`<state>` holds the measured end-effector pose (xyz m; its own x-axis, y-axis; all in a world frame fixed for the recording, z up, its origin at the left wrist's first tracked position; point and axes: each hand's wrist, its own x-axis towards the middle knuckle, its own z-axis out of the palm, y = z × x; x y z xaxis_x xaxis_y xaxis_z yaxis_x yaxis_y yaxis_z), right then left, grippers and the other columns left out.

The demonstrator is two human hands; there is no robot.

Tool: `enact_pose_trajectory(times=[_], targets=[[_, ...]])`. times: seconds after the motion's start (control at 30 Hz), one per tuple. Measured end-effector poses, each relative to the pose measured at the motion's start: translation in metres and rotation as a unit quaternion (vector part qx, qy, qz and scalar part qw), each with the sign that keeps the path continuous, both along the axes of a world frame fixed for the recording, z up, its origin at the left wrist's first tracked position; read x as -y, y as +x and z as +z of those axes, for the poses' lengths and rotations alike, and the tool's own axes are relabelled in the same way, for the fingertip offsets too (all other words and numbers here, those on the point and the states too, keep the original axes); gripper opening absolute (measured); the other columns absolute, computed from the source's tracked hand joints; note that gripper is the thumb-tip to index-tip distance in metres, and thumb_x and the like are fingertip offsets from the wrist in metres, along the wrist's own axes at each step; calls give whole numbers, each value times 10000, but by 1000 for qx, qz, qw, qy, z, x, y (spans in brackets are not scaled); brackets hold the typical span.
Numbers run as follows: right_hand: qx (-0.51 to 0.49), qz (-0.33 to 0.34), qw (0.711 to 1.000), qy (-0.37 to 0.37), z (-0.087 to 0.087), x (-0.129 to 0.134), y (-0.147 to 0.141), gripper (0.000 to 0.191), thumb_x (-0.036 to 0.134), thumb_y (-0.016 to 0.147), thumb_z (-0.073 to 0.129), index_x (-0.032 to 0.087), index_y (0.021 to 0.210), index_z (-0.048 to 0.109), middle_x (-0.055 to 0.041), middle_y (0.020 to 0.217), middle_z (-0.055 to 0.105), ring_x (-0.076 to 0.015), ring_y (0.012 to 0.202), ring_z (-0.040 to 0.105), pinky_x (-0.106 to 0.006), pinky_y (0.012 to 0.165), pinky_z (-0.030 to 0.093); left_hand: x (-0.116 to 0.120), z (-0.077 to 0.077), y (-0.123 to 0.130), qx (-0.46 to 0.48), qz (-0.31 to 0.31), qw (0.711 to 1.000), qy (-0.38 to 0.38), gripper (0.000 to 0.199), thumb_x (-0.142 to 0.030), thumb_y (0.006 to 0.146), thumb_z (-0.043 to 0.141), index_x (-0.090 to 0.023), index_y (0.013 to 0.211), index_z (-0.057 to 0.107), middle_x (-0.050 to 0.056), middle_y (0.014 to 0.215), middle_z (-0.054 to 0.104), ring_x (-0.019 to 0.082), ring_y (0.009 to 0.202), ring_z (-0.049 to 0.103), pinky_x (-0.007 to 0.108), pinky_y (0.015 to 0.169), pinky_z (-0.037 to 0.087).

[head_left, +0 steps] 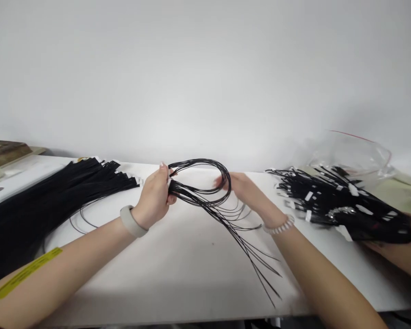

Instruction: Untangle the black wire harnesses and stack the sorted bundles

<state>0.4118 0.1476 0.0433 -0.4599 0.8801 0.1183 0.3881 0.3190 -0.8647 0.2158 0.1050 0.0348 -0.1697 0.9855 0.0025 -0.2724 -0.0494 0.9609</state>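
Note:
My left hand (155,192) is closed around a bundle of thin black cables (205,201) bent into a loop above the white table. The loop opens to the right, and several loose ends trail down toward the table's front. My right hand (239,187) is at the loop's right side, its blurred fingertips at or just behind the cables. Motion blur hides whether those fingers grip anything. A grey band is on my left wrist and a pale coiled band on my right.
A large pile of black cables (27,219) lies left on the white table (178,274). Another black bundle with white tags (329,192) lies right, beside another person's arm (397,258). Behind it is a clear plastic bag (356,151). A brown box (7,151) stands far left.

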Motion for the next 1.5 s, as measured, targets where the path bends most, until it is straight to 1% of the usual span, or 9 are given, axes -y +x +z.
enact_pose_trajectory(times=[0.07,0.17,0.3,0.43,0.57,0.83,1.13,1.33,1.5], targets=[[48,89,993,-54,-2,14,9,394,448,818,413,116,767,619,-76,799,615,-141,750,566,-286,729,437,-4,-3,3,18,20,1000,-7,349,-476,849,313,-164,715,397,-54,544,351,21,345,259,146,304,205],[86,183,973,-113,-4,39,8,410,457,845,373,154,1029,577,-64,842,626,-120,677,595,-272,679,475,-8,-14,9,19,35,999,-24,362,-497,834,331,-159,728,407,-46,578,375,16,348,256,153,309,201],[118,150,981,26,-5,54,-3,407,264,860,368,250,1267,360,-36,935,592,-101,656,569,-246,600,477,-6,-26,14,-27,21,999,-37,398,-534,787,404,-154,671,429,-48,498,368,27,321,252,175,306,195],[143,145,973,106,-5,40,4,360,116,804,374,231,1110,524,-39,968,586,-157,877,533,-308,790,423,-5,-31,14,-92,15,996,5,423,-563,792,368,-167,666,447,-54,411,329,66,316,320,195,321,235],[166,179,963,110,-5,21,18,153,220,809,436,181,829,583,-11,746,581,-126,681,513,-252,626,429,-11,-37,27,-131,17,990,51,398,-539,822,321,-180,749,474,-53,454,363,72,342,361,197,342,274],[147,163,965,141,-26,36,-12,266,231,866,328,165,630,432,18,621,500,-79,556,388,-223,540,336,6,-60,33,-153,-40,987,2,410,-548,820,304,-185,759,487,-44,456,374,72,320,336,198,320,248],[134,128,969,160,-34,53,-32,219,131,832,349,157,641,453,20,661,554,-77,561,414,-224,568,327,29,-60,19,-46,-93,986,-131,429,-584,784,354,-180,759,494,-25,531,428,71,375,381,188,340,279],[176,155,959,157,-37,54,-29,218,173,848,359,183,650,451,22,638,551,-91,572,448,-247,569,354,33,-69,24,-21,-61,983,-170,422,-594,765,377,-193,807,503,-42,475,396,85,352,366,200,325,282],[196,175,948,179,-34,50,-15,196,179,845,374,188,679,478,-6,688,545,-105,604,450,-254,580,365,34,-60,27,-6,-49,985,-165,418,-582,755,413,-176,722,503,-33,501,430,69,373,364,188,338,286]])
